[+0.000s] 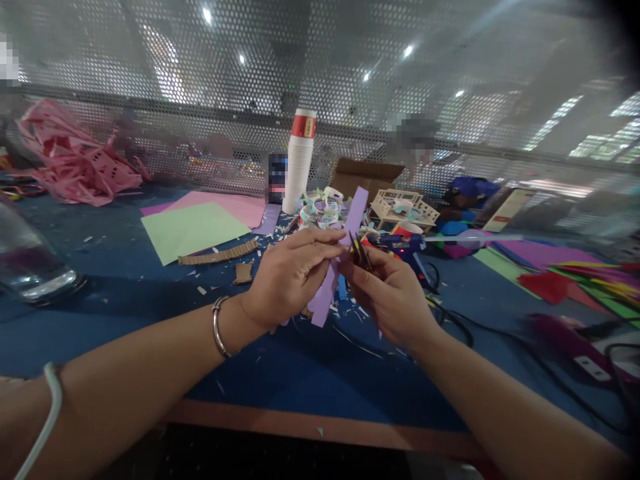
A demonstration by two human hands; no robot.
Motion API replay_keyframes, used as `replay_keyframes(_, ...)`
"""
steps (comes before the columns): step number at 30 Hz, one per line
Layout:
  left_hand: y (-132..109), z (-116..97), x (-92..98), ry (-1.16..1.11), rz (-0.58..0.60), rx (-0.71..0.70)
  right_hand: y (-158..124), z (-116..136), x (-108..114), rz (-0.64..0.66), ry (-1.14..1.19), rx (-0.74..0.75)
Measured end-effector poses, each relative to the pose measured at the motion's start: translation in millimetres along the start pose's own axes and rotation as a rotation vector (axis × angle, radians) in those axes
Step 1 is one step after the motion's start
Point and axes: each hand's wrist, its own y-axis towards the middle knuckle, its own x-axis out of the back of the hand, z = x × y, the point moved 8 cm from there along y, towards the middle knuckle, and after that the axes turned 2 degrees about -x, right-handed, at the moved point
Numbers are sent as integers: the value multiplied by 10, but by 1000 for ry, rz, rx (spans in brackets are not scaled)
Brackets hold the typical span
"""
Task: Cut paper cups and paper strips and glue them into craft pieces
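My left hand (293, 273) is closed on a long strip of purple paper (357, 210), which slants up and away to the right over the table. My right hand (393, 290) grips small dark scissors (361, 253), their tips pointing up beside the strip's right edge. Whether the blades touch the paper I cannot tell. Just behind the hands lies a pile of cut paper rings and pieces (323, 208). A blue glue gun (403, 245) with a clear glue stick in it rests to the right of my right hand.
A tall stack of paper cups (300, 163) stands behind the hands. Green paper (195, 230), a corrugated cardboard strip (217, 253) and scraps lie left, near a glass jar (37, 260). A small wooden frame (405, 210), coloured sheets (545, 257), black cables (500, 333) and a power strip (575, 353) lie right.
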Motion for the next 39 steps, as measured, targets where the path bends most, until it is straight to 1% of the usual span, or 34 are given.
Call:
replay_keyframes(2,0,107,24,-73,-12,120,7,-3,11,7,-7,3)
replay_keyframes(4,-20,284,-9,-182,38,312,18,10,32,6,-42,31)
replay_keyframes(5,-41,363,-59,-251,98,405,24,16,42,5,-63,46)
replay_keyframes(6,-68,415,-137,-328,187,480,31,21,52,4,-84,61)
replay_keyframes(8,-139,450,-308,-483,381,595,41,22,61,7,-121,79)
replay_keyframes(9,-178,454,-375,-550,452,650,44,23,64,10,-141,85)
replay_keyframes(10,-208,462,-416,-605,482,703,45,27,67,12,-164,91)
replay_keyframes(11,-225,481,-432,-647,470,753,45,37,74,11,-189,97)
replay_keyframes(12,-227,514,-420,-677,414,798,43,50,85,8,-217,104)
replay_keyframes(14,-204,599,-338,-722,232,853,34,94,115,-5,-286,125)
replay_keyframes(16,-178,670,-249,-756,80,866,24,143,137,-9,-372,147)
replay_keyframes(18,-157,714,-195,-776,7,859,14,185,146,-7,-459,171)
replay_keyframes(22,-127,738,-140,-825,-77,818,-2,205,125,13,-587,199)
replay_keyframes(26,-112,727,-114,-826,-129,796,-11,146,97,53,-666,162)
replay_keyframes(34,-100,692,-85,-784,-133,781,-36,199,92,50,-741,195)
replay_keyframes(39,-87,680,-66,-778,-147,763,-32,176,123,46,-758,180)
